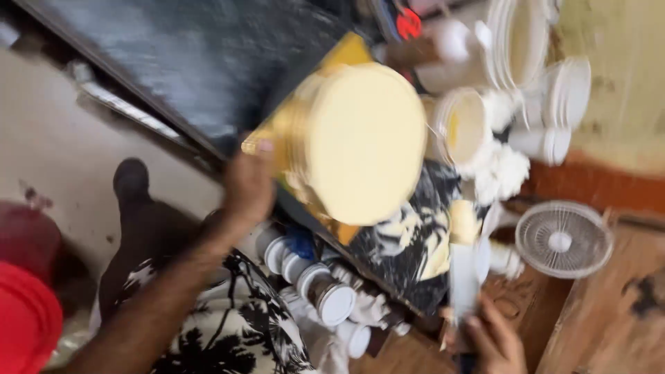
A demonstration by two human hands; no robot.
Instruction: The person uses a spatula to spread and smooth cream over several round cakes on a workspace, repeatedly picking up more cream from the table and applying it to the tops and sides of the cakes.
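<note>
A round cream-frosted cake [364, 142] stands on a square gold board [284, 135] over a dark countertop [201, 55]. My left hand [246, 187] grips the board's near corner. My right hand [488, 339], at the bottom edge, holds a flat pale spatula [463, 273] with its blade pointing up toward the cake. The picture is blurred by motion.
White tubs and bowls [516, 41] crowd the counter's far side, one tub [465, 128] holding cream. Smears of cream [409, 235] cover the dark surface by the cake. Small white-lidded jars [332, 298] sit below the counter edge. A small white fan [562, 239] lies right. A red object [24, 318] sits bottom left.
</note>
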